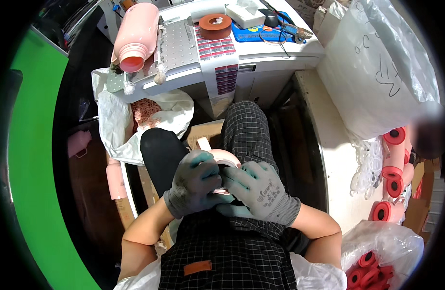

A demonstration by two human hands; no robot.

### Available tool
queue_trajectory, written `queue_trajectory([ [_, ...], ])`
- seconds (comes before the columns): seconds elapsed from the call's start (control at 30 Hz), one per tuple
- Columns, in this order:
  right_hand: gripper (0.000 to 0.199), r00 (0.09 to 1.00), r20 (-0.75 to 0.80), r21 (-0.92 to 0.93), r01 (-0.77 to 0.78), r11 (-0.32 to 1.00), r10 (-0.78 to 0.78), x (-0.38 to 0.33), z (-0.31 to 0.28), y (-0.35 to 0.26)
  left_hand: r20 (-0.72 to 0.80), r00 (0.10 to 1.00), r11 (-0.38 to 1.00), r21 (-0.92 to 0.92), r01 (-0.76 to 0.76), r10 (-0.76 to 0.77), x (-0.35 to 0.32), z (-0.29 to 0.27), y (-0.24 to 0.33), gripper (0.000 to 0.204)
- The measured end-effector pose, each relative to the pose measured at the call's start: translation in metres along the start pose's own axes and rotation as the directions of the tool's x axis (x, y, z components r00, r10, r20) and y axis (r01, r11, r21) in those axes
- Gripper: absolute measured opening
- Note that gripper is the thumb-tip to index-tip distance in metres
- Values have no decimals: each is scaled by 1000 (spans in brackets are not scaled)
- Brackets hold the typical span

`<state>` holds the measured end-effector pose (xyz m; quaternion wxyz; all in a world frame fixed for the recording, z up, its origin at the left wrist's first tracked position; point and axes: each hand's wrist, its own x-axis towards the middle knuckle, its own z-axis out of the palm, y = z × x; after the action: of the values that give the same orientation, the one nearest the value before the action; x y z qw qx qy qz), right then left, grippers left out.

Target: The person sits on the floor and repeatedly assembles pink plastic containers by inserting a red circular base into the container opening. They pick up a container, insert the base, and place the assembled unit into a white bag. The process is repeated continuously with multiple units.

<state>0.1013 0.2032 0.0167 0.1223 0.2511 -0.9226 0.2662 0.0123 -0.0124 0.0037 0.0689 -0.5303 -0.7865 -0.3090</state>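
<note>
A pink round piece with a loop handle [226, 155], perhaps a bottle's top part, sits between my hands over my lap. Its ring-like rim and a dark inner part show past the gloves; the rest is covered by fingers. My left hand [196, 184], in a grey glove with green-tinted fingers, is closed around its left side. From the right, my right hand [257, 190], gloved alike, closes on the same piece, its fingers bent over the dark middle. The two hands nearly meet, and what the fingertips press on is hidden.
A pink bottle [137, 36] lies on a perforated metal plate atop the white machine [280, 50], beside brown tape [215, 26] and a label strip [226, 77]. Left stands a white sack [116, 130]. A large plastic bag [377, 72] and several red-pink cylindrical parts [394, 186] are at right.
</note>
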Motion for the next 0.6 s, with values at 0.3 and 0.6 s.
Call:
queue_trajectory([
  [0.3, 30, 987, -150, 28, 54, 998, -49, 7, 30, 0, -15, 998, 919, 391, 56, -54, 2, -18, 14, 42],
  [0.6, 22, 993, -114, -34, 26, 999, -29, 6, 26, -1, 373, 926, 961, 272, -54, -53, 74, -53, 9, 23],
])
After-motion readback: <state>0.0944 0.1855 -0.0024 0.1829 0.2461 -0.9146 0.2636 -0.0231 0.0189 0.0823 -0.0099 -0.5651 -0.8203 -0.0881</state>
